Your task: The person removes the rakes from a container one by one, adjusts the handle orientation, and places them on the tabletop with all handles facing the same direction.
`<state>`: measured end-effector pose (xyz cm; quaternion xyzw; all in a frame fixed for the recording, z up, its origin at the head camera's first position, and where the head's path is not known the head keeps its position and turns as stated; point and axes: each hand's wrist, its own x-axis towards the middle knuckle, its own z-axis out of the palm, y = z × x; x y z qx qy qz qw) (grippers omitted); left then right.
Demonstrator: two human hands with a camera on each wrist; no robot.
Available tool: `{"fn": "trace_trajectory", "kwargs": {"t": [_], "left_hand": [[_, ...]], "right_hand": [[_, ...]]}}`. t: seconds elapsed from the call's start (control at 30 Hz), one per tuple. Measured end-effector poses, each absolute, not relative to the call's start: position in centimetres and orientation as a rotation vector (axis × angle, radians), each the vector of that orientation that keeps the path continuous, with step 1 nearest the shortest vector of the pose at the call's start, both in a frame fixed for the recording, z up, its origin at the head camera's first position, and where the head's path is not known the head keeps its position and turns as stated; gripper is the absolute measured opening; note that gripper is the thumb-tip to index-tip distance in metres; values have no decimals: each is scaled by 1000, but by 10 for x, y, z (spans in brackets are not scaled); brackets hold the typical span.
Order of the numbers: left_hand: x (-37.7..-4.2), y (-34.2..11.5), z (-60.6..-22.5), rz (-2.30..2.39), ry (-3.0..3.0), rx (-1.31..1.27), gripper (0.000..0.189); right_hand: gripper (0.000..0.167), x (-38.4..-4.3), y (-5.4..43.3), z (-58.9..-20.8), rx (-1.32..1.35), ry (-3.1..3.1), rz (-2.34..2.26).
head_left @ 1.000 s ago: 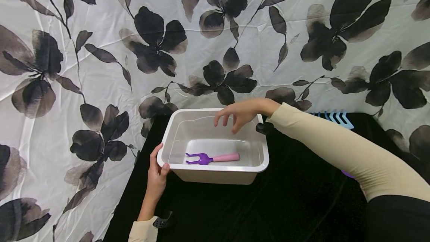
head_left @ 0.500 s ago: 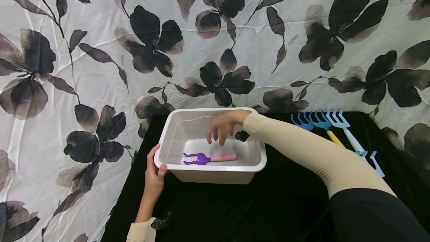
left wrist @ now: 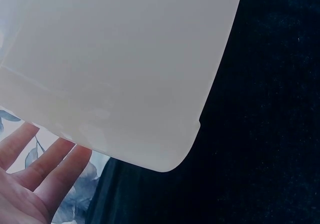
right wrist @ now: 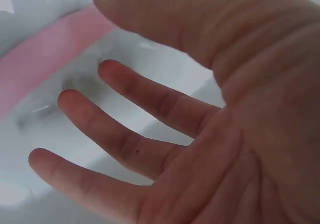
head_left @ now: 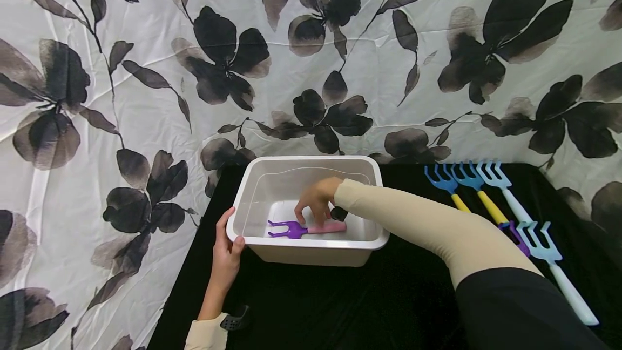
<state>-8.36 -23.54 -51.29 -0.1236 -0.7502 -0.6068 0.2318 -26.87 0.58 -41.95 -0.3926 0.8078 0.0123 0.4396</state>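
A white plastic tub (head_left: 311,257) stands on the black cloth. My left hand (head_left: 226,258) holds its left front corner, thumb at the rim and fingers along the outer side; in the left wrist view those fingers (left wrist: 65,176) touch the wall. Inside the tub lies a toy hand fork with a purple two-pronged head (head_left: 291,229) and a pink handle (head_left: 335,227). My right hand (head_left: 317,200) reaches down over that handle. In the right wrist view the handle (right wrist: 55,51) passes by the thumb tip, with the fingers spread and not closed round it.
At the right, several toy garden forks lie on the black cloth: blue heads with yellow handles (head_left: 493,208), a light blue fork (head_left: 515,204), another light blue one (head_left: 573,293) and a purple piece (head_left: 521,239) partly behind my right sleeve. A floral sheet (head_left: 389,69) hangs behind.
My right hand has come down into the tub, from above its back rim to the pink handle. The forks on the right have come into sight from behind that arm. My left hand has stayed put.
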Motion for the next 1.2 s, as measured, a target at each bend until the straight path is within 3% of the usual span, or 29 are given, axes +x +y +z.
{"fn": "trace_trajectory", "kwargs": {"t": [0.63,1.2], "left_hand": [[-80,-244,-518,-1617,-2066,-374,65],[-78,-246,-516,-1627,-2081,-354,65]], "right_hand": [[47,-257,-1,-455,-1017,2038,145],[52,-256,2,-448,-1059,2052,47]]}}
